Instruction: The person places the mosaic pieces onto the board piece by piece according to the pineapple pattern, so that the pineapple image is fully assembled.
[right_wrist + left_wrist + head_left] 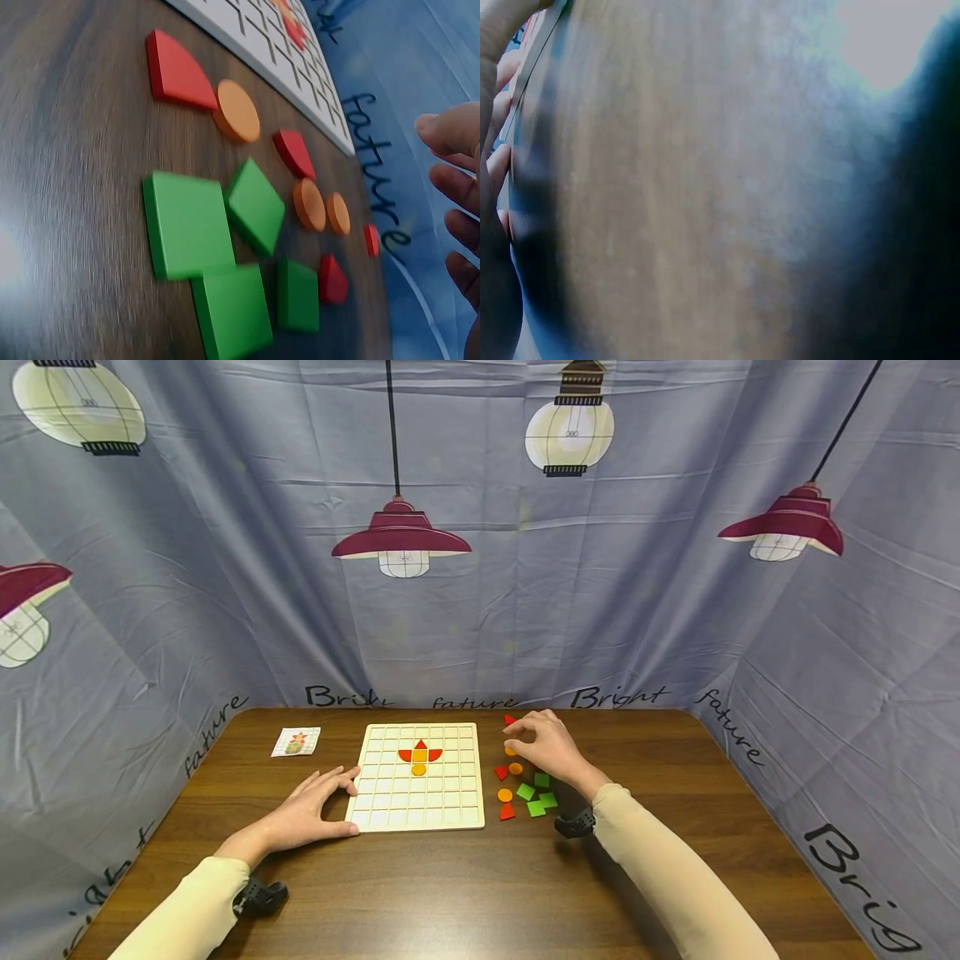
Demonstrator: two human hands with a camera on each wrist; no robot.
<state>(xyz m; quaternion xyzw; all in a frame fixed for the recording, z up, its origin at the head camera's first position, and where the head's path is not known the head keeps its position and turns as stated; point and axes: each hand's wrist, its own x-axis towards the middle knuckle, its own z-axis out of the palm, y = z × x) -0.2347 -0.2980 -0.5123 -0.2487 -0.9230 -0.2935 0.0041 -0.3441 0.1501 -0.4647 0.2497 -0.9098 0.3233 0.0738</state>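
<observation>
My left hand (300, 817) rests at the left side of a cream grid board (382, 797), thumb by its near corner and fingertips at its edge. Near the middle of the board are red pieces (433, 755), an orange square (420, 756) and an orange disc (418, 770). To the right of the board, my right hand (553, 747) hovers over loose pieces, thumb and forefinger apart. In the right wrist view nothing shows between its fingers. Below it lie green squares (191, 225), orange discs (237, 111) and red quarter-round pieces (178, 71). The hand partly covers the far pieces in the head view.
A small picture card (296, 742) with a coloured pattern on a grid lies left of the board on the brown wooden table (420, 893). A grey-blue curtain (480, 635) printed with lamps and lettering surrounds the table's back and sides.
</observation>
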